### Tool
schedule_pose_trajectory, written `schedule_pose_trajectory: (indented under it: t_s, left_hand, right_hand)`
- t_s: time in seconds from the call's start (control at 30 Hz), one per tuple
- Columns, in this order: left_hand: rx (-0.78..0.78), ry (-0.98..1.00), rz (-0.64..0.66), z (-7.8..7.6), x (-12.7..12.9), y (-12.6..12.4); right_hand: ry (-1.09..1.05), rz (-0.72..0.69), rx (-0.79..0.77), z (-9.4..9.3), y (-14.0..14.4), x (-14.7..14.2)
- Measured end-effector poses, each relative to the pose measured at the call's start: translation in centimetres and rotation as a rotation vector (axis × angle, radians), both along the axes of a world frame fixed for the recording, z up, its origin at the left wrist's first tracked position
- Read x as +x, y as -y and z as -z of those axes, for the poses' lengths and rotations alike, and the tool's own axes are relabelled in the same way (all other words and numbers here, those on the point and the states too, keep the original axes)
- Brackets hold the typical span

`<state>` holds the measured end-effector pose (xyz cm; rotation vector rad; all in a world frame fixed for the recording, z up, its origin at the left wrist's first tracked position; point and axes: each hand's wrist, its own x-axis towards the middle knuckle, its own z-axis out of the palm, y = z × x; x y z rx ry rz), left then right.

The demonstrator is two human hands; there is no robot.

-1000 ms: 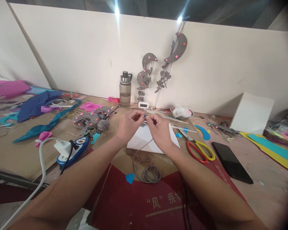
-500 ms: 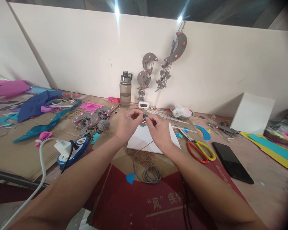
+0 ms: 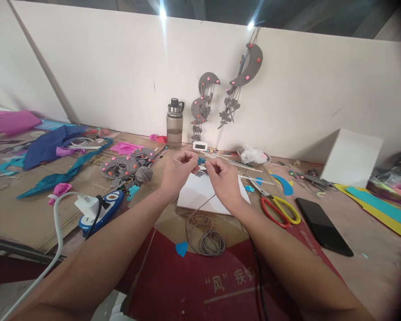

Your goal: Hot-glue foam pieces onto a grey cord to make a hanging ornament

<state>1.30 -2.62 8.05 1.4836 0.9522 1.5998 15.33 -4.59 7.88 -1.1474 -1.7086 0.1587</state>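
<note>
Between my two hands, above a white sheet (image 3: 200,195), is a small blue cut-out piece (image 3: 201,160). My left hand (image 3: 179,171) pinches it from the left with thumb and forefinger. My right hand (image 3: 223,178) is closed in a pinch at its right edge; whether the fingertips grip the piece or a thin cord there is too small to tell. A grey cord (image 3: 212,243) runs from under my right hand down to a loose coil in front of the sheet. Small grey bits (image 3: 201,171) lie on the sheet just below my fingers.
Red-and-yellow scissors (image 3: 280,211) and a black phone (image 3: 323,226) lie to the right. On the left are a blue power strip (image 3: 103,214), grey felt crescents (image 3: 120,167) and a yarn ball (image 3: 143,174). A bottle (image 3: 174,125) stands by the wall, near hanging moon ornaments (image 3: 250,67).
My hands have drawn slightly apart, and more of the blue piece shows between them. My right fingertips have shifted a little to the right.
</note>
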Motion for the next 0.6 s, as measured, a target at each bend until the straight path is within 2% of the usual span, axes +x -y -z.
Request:
schedule_pose_trajectory:
  t_s: [0.6]
  left_hand:
    - [-0.032,0.009,0.058,-0.09,-0.04,-0.13]
  right_hand:
    - [-0.228,-0.090,-0.108,-0.03,-0.37,0.21]
